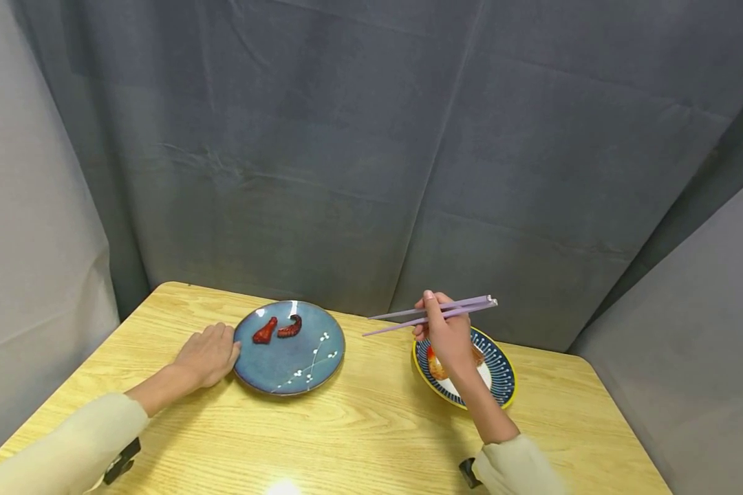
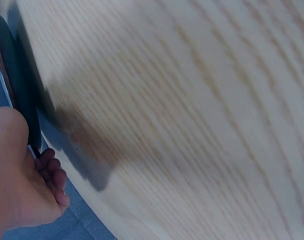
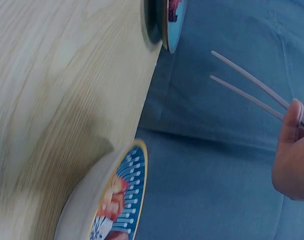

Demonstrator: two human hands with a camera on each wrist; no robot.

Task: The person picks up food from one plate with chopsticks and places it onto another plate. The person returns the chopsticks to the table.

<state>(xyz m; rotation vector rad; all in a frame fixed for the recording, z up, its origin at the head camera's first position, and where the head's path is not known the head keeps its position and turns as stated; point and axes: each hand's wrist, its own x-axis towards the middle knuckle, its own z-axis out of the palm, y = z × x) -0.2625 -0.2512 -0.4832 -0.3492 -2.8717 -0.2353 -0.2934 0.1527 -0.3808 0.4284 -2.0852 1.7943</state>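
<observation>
My left hand point(image 1: 207, 354) holds the left rim of a round blue plate point(image 1: 260, 371) with white blossom decoration. In the left wrist view, the fingers point(image 2: 51, 172) curl beside the plate's edge point(image 2: 16, 75), and their exact contact is partly hidden. Two reddish-brown food pieces lie on the plate, a wedge-like one point(image 1: 264, 331) and a curved tentacle-like one point(image 1: 290, 326). My right hand point(image 1: 447, 337) grips a pair of lilac chopsticks point(image 1: 402, 320), tips slightly apart, pointing left with nothing between them. Below that hand stands a blue-and-white patterned bowl point(image 1: 501, 371) with a yellow rim.
Inside the bowl is an orange-and-white food piece point(image 1: 436, 366) and a brown piece point(image 1: 477, 355), both partly covered by the right hand and forearm. The light wooden table point(image 1: 371, 412) ends at a grey curtain point(image 1: 322, 172) behind. Pale curtains point(image 1: 31, 206) hang at both sides.
</observation>
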